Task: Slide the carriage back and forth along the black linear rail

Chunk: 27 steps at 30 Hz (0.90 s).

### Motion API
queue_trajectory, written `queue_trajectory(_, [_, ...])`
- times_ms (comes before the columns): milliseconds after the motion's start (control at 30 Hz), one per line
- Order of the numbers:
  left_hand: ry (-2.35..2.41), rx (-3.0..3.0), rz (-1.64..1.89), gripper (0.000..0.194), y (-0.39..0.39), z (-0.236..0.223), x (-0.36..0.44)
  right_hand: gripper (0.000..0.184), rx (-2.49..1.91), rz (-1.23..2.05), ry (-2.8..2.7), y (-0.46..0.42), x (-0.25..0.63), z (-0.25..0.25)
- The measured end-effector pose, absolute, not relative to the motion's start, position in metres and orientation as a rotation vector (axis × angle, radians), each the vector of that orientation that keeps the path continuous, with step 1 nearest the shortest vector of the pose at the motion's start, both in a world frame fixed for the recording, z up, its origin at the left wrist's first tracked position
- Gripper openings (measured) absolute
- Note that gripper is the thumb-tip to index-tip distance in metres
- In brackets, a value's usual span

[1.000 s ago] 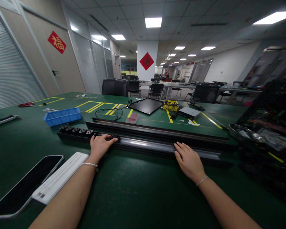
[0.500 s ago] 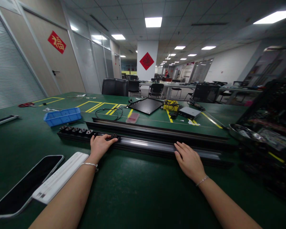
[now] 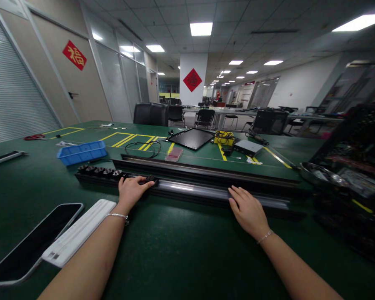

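My left hand (image 3: 131, 192) lies on the near end of a long black-and-silver metal rail (image 3: 193, 189), its fingertips against a small black plug-like piece (image 3: 150, 179). Whether that hand grips the piece is hard to tell. A row of several black sockets (image 3: 98, 172) runs along the rail's left part, beyond my left hand. My right hand (image 3: 246, 210) rests on the rail's near edge with its fingers apart, holding nothing. A second dark rail (image 3: 206, 173) lies parallel, just behind.
On the green workbench (image 3: 181, 258) lie a phone (image 3: 34, 239) and a white strip (image 3: 79, 232) by my left forearm. Farther off are a blue plastic crate (image 3: 81, 153), a black tablet (image 3: 191, 138) and a silver box (image 3: 248, 148). Dark electronic equipment (image 3: 350, 162) stands at right.
The head view has tilted slightly, so the background sits a little differently. Both hands stay in the same places on the rail.
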State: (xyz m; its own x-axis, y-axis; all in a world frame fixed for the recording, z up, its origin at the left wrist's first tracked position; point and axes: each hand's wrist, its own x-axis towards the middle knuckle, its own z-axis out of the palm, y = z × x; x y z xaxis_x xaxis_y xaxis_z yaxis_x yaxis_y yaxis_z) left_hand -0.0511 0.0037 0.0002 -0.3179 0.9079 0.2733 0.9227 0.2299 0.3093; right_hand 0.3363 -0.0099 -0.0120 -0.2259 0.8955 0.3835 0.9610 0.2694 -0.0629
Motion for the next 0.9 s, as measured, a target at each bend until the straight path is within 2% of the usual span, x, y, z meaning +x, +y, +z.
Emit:
queue_trajectory(733, [-2.435, -1.836, -0.704, 0.046, 0.0049, -0.0017, -0.0515, 0.046, -1.714, -0.271, -2.194, -0.0111, 0.3354, -0.0103])
queue_trajectory(900, [-2.442, -1.835, -0.754, 0.054, 0.0063, -0.0040, -0.0546, 0.047, -1.703, -0.282, -2.196, -0.0107, 0.3357, -0.0115])
